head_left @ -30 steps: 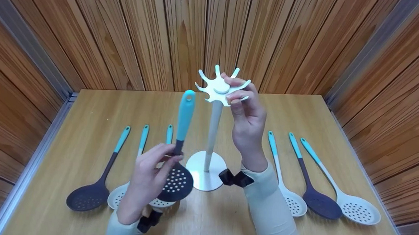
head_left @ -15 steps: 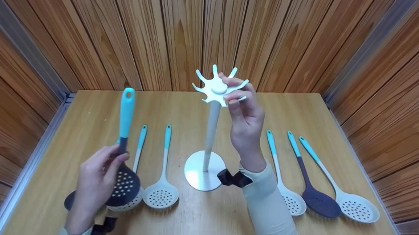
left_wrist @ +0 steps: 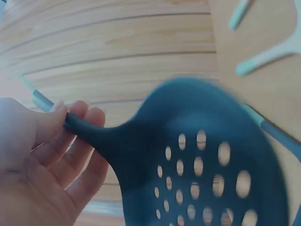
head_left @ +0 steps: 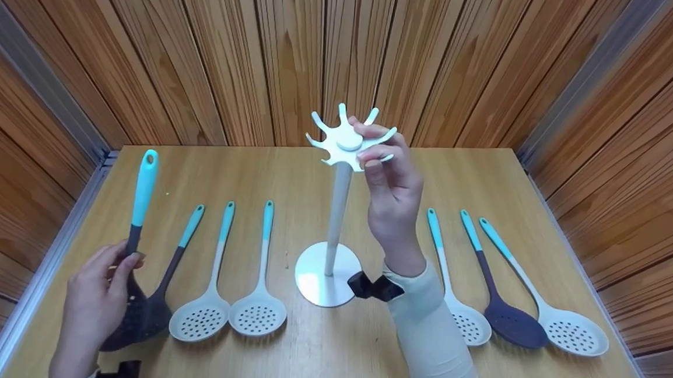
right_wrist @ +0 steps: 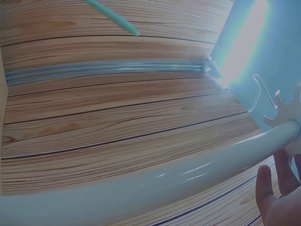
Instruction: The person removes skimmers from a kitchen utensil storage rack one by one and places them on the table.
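My left hand (head_left: 96, 300) pinches the dark neck of a slotted skimmer (head_left: 144, 192) with a turquoise handle pointing up. In the left wrist view the perforated dark head of this skimmer (left_wrist: 188, 122) fills the middle, thumb and fingers on its neck. At the centre stands a white utensil stand (head_left: 340, 212) with a round base and a hooked top. My right hand (head_left: 394, 198) grips hooks on the right of that top. Another dark skimmer (head_left: 173, 266) lies just right of the held one, its head partly overlapped in the head view.
Two white skimmers, one (head_left: 200, 315) beside the other (head_left: 259, 313), lie left of the stand. To its right lie a white skimmer (head_left: 468, 323), a dark one (head_left: 515, 325) and another white one (head_left: 576, 332). Wood-panelled walls (head_left: 286, 63) enclose the table (head_left: 326, 363) on three sides.
My left hand has carried the dark skimmer from beside the stand leftward and lowered it toward the table's left side. The right hand keeps its grip on the stand.
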`<state>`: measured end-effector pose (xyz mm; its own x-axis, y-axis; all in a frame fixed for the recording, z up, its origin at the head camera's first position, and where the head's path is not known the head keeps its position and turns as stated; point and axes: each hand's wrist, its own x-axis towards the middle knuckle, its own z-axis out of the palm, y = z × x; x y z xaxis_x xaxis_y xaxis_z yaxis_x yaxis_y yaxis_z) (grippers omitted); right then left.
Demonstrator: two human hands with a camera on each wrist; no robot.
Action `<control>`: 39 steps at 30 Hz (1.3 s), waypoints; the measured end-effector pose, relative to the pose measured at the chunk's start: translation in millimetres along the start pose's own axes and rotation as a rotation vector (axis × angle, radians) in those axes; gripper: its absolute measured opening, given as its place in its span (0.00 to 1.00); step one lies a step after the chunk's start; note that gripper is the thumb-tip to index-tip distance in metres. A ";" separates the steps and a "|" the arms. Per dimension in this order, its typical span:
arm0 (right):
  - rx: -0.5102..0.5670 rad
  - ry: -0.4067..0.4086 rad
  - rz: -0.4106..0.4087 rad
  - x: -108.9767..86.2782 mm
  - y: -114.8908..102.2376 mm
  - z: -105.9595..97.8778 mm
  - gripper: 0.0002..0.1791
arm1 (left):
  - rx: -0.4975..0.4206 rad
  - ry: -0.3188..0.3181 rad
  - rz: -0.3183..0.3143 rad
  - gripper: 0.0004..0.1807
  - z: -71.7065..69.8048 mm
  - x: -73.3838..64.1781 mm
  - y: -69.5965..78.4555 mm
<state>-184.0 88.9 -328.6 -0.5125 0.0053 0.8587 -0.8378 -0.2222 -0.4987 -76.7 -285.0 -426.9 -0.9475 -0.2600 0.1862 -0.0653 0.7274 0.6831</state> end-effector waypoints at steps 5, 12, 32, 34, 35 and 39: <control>-0.008 -0.008 0.000 0.0 -0.1 1.5 0.14 | 0.092 -0.022 -0.044 0.18 -9.1 8.2 -21.7; -0.008 -0.008 0.003 -0.5 -0.6 3.4 0.14 | 0.151 -0.030 -0.095 0.19 -19.1 19.7 -56.0; -0.005 -0.010 -0.006 -0.9 -2.6 2.2 0.13 | -0.059 -0.198 -0.311 0.26 2.9 40.4 -130.5; -0.005 -0.013 -0.006 -0.8 -3.3 2.3 0.13 | -0.053 -0.203 -0.307 0.25 6.4 39.9 -135.3; -0.005 -0.014 -0.006 -0.8 -3.6 2.3 0.13 | -0.052 -0.203 -0.303 0.25 7.7 39.6 -137.2; -0.004 -0.014 -0.006 -0.3 -4.9 2.4 0.13 | -0.085 -0.233 -0.331 0.27 10.7 39.2 -142.3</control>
<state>-179.2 87.6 -326.1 -0.5046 -0.0067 0.8634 -0.8417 -0.2187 -0.4936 -108.0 -391.9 -524.4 -0.9260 -0.3131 -0.2111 -0.3611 0.5709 0.7374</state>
